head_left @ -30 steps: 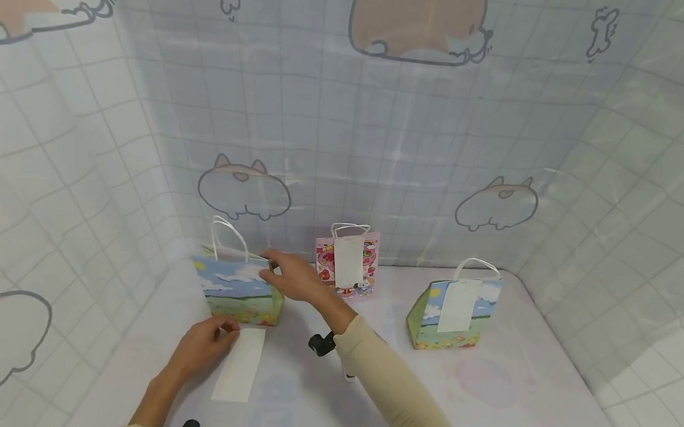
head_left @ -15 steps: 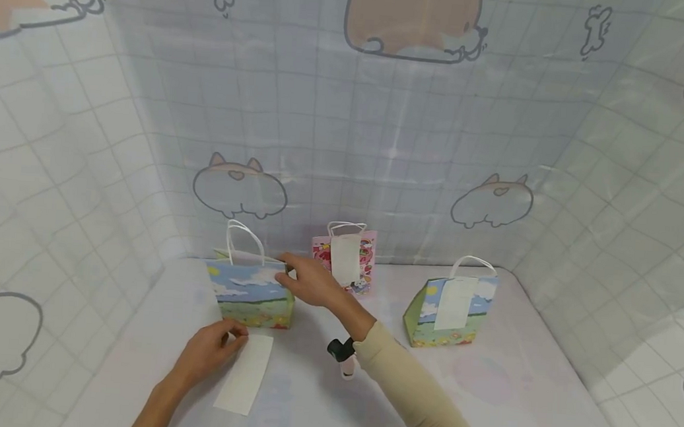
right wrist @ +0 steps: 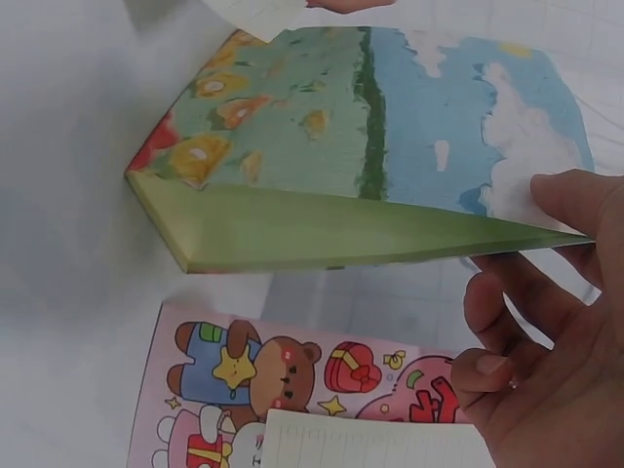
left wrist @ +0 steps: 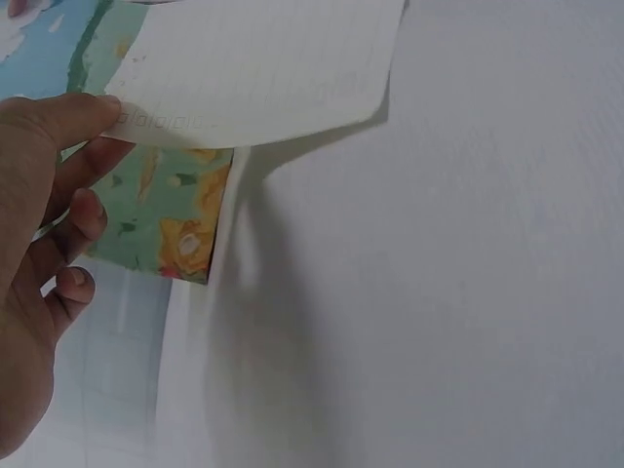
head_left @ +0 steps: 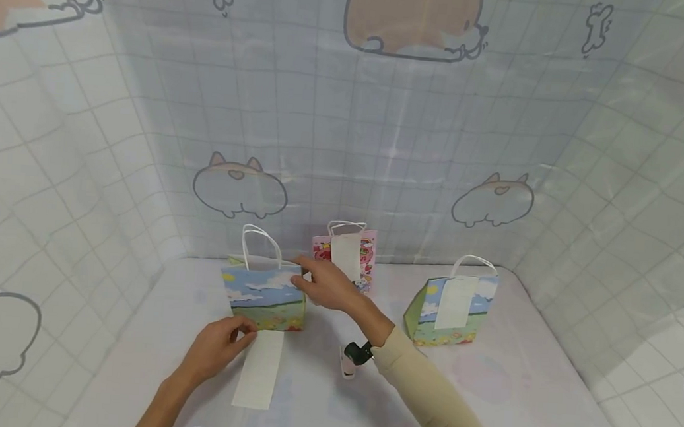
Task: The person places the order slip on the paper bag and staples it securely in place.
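A paper gift bag [head_left: 265,295] printed with sky, clouds and flowers stands at the left with its white handles up. My right hand [head_left: 326,284] pinches its top right edge, thumb on the front and fingers behind, as the right wrist view shows with the bag's green side [right wrist: 341,232]. My left hand [head_left: 220,344] is low in front of the bag and pinches the corner of a white paper strip [head_left: 259,370]. Faint printed marks run along the strip's end [left wrist: 263,73] in the left wrist view, where it overlaps the bag's flowery lower front.
A pink cartoon gift bag [head_left: 368,258] stands at the back, a second sky-printed bag [head_left: 481,309] at the right; each has a white paper strip on its front. A small pale stapler-like object [head_left: 346,365] lies mid-table by the right wrist. Patterned sheets surround the table.
The left gift bag has shifted to the right along the table, with my right hand gripping its edge. My left hand and the paper strip have moved right too.
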Motion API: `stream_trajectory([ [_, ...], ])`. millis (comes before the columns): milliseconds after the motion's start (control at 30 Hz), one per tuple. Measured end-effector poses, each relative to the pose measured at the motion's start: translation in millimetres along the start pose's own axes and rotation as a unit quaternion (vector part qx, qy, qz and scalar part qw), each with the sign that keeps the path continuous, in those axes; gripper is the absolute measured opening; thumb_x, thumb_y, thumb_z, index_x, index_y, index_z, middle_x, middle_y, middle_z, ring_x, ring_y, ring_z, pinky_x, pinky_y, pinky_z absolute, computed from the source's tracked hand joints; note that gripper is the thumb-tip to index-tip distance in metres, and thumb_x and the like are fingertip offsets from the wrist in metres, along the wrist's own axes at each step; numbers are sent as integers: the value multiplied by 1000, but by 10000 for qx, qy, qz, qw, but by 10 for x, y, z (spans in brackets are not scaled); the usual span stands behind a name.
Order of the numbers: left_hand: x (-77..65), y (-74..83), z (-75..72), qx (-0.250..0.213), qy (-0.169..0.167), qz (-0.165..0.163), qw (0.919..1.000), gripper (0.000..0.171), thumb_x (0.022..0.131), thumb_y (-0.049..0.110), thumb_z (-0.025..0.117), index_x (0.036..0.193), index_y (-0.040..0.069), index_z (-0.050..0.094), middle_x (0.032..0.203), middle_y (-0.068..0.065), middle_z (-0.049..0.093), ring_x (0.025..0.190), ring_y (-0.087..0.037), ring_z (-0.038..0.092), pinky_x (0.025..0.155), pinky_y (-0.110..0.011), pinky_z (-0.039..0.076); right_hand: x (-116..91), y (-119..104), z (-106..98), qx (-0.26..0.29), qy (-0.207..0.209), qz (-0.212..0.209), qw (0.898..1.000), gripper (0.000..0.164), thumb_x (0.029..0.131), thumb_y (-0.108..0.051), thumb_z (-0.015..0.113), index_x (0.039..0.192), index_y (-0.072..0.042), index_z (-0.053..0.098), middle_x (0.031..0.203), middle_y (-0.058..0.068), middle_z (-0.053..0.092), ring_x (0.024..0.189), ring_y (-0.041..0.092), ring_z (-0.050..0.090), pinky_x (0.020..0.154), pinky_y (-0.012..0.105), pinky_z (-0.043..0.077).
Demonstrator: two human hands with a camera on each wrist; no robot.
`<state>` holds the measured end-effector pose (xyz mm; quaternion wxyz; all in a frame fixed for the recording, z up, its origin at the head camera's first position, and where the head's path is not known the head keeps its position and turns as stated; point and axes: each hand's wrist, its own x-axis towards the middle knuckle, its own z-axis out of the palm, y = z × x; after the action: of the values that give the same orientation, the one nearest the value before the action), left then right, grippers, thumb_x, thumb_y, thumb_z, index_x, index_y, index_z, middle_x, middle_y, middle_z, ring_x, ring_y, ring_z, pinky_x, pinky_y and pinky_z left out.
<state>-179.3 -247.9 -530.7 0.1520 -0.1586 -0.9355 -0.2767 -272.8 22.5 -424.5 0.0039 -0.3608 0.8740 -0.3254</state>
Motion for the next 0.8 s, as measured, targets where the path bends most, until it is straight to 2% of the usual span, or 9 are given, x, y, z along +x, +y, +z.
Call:
stream_trajectory([
  [133, 24, 71, -6, -12, -2, 77, 10000, 14, 87, 21, 80, 94, 30, 70, 81, 20, 65, 63, 0, 45, 57, -23, 40, -63, -3, -37, 37, -15, -18, 10000, 42, 103, -35, 57, 141, -17, 55, 120, 1, 68, 93, 10, 64, 79, 25, 53],
  [267, 55, 167, -30, -49, 94, 279, 9996, 16, 87, 21, 81, 93, 31, 70, 79, 22, 62, 63, 1, 45, 57, -22, 39, -129, -13, -67, 106, -16, -9, 9999, 38, 103, -36, 58, 137, -18, 58, 115, -1, 69, 89, 10, 63, 73, 22, 53],
  [500, 112, 348, -94, 46, 303, 535, 9981, 14, 88, 25, 80, 92, 33, 69, 73, 22, 50, 65, 0, 45, 57, -22, 38, -233, 36, -102, 184, -7, 34, 9998, 41, 103, -37, 58, 139, -18, 57, 111, -4, 69, 90, 7, 62, 74, 22, 52],
  [667, 124, 481, -121, -28, 708, 792, 9943, 16, 85, 24, 82, 93, 31, 71, 74, 21, 51, 65, -7, 50, 57, -22, 38, -313, 74, -137, 213, -40, 11, 9998, 42, 103, -36, 57, 140, -17, 57, 89, -9, 63, 74, 8, 57, 65, 24, 48],
  [800, 128, 540, -111, -67, 1084, 998, 9891, 19, 83, 21, 84, 94, 30, 71, 79, 20, 57, 69, -7, 51, 56, -21, 39, -386, 92, -180, 247, -109, 56, 9996, 46, 104, -37, 56, 144, -15, 54, 84, -7, 62, 67, 9, 55, 62, 26, 46],
])
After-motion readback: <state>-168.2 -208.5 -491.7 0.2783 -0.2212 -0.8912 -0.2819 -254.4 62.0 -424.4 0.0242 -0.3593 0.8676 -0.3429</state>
